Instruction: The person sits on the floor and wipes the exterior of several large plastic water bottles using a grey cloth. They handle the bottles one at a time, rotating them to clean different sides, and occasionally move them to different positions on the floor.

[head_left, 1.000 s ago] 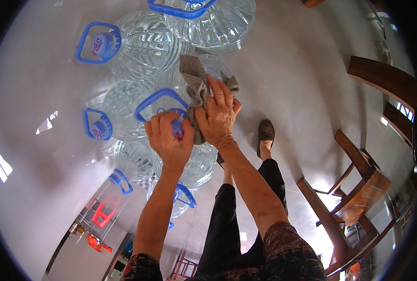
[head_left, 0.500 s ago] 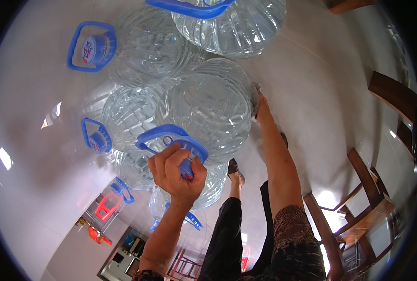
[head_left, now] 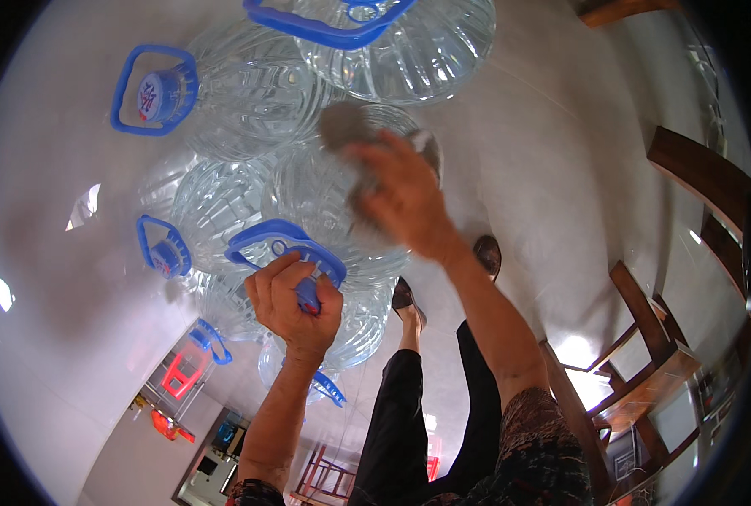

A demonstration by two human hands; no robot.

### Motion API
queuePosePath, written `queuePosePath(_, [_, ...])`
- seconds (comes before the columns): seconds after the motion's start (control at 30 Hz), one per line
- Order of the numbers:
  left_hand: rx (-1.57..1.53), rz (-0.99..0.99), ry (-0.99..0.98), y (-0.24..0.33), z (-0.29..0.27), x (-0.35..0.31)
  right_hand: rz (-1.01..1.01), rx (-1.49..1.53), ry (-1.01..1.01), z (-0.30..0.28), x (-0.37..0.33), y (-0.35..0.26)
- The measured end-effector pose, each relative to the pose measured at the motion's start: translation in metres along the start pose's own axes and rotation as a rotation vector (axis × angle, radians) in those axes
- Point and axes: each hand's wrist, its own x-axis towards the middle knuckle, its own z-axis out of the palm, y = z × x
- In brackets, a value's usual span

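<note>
My left hand (head_left: 293, 310) is closed around the blue cap (head_left: 309, 295) of a large clear ribbed water bottle (head_left: 308, 187), just below its blue carrying handle (head_left: 266, 229). The bottle leans with its cap toward me. Against its side my right hand (head_left: 413, 207) presses a grey cloth (head_left: 346, 126); fingers and cloth are smeared by motion. Part of the bottle's body is hidden behind that hand. Beyond it stands another clear bottle (head_left: 409, 51) with a blue handle, and a capped one (head_left: 253, 93) is at its far left.
More bottles (head_left: 219, 198) crowd close on the left and nearer to me. Dark wooden chairs (head_left: 645, 388) stand at the right. My legs (head_left: 388, 422) and dark shoes (head_left: 488, 256) are below. A red stool (head_left: 183, 377) shows at the lower left.
My right hand has moved from the bottle's right edge up and left across its side, carrying the cloth. My left hand stays on the cap, shifted slightly left in view.
</note>
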Motion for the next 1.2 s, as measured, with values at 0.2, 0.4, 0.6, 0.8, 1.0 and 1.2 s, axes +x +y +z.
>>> queuePosePath(0.2, [0.015,0.0,-0.008,0.0,0.004,0.001,0.001,-0.285,0.019,0.009,-0.019,-0.041])
queuePosePath(0.4, [-0.046,0.064,0.055,0.01,0.016,0.014,0.349,0.276,0.598,0.069,-0.094,0.18])
queuePosePath(0.6, [-0.024,0.022,0.029,-0.005,0.004,0.005,1.065,1.656,0.65,0.119,-0.114,0.177])
queuePosePath(0.8, [-0.05,0.057,0.074,-0.007,0.01,0.009,1.051,1.673,0.801,0.122,-0.123,0.119])
queuePosePath(1.0, [-0.067,0.074,0.102,0.002,0.014,0.018,0.925,1.287,0.897,0.076,-0.128,0.011])
queuePosePath(1.2, [-0.107,0.087,0.134,0.007,0.014,0.024,0.286,-0.169,0.278,0.042,-0.079,-0.077])
